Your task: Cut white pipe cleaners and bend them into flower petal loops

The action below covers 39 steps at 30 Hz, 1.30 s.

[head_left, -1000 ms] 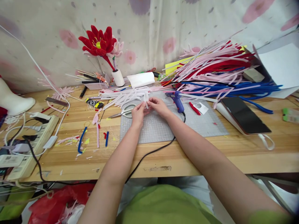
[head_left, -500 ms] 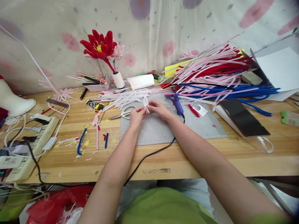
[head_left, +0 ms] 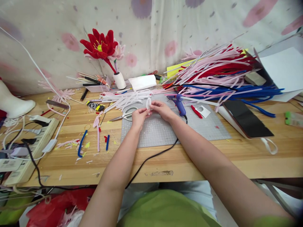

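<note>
Between my two hands a white pipe cleaner (head_left: 148,103), bent into a narrow petal-like loop, stands upright above the grey cutting mat (head_left: 161,134). My left hand (head_left: 139,117) pinches its lower end from the left. From the right, my right hand (head_left: 161,109) is closed on it too, thumb and fingertips together near its base. The fingertips hide the loop's bottom. Just left of my left hand lie scissors (head_left: 127,115). Behind my hands rests a bunch of white pipe cleaners (head_left: 130,100). A purple glue gun (head_left: 180,105) lies right of my right hand.
Right of the glue gun are a red tool (head_left: 196,112) and a phone (head_left: 247,118). Pink, red and blue pipe cleaners (head_left: 213,74) pile up behind. A red flower (head_left: 100,47) stands in a white vase (head_left: 120,81). A power strip (head_left: 35,148) is at left; a black cord (head_left: 153,156) crosses the front.
The white loop has turned slightly in my fingertips and shows a fuller, rounder shape. Both hands stay almost in the same place.
</note>
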Each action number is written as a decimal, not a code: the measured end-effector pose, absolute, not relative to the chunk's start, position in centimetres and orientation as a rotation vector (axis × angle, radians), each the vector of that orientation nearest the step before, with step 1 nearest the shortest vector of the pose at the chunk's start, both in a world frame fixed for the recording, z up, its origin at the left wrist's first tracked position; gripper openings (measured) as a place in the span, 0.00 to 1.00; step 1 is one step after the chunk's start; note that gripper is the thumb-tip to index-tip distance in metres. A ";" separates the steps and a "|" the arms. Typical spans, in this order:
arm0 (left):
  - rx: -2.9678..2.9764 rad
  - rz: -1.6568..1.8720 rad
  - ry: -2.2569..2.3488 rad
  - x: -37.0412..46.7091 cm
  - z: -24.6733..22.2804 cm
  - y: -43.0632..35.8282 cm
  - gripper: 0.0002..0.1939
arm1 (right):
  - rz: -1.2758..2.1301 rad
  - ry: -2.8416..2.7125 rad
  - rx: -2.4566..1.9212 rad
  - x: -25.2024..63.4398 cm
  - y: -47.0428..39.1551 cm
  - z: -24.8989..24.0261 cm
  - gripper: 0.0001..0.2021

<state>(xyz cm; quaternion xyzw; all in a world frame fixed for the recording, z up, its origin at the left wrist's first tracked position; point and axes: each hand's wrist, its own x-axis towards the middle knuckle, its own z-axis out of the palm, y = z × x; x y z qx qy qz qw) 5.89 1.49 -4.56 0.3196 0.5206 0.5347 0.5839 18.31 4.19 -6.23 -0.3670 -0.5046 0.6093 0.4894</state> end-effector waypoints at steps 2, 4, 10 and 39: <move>0.764 1.223 1.241 5.8 -4.5 1.5 0.05 | 1.413 -1.189 -0.882 18.5 4.4 -6.1 0.16; 0.806 1.168 1.264 5.8 -4.4 1.4 0.04 | 1.276 -1.194 -0.917 18.6 4.6 -5.9 0.15; 0.824 0.966 1.231 5.4 -3.8 1.3 0.05 | 1.084 -1.347 -0.953 18.8 4.4 -5.4 0.10; 1.072 0.885 1.525 5.2 -5.5 2.0 0.09 | 0.780 -1.675 -1.194 17.9 3.8 -5.6 0.08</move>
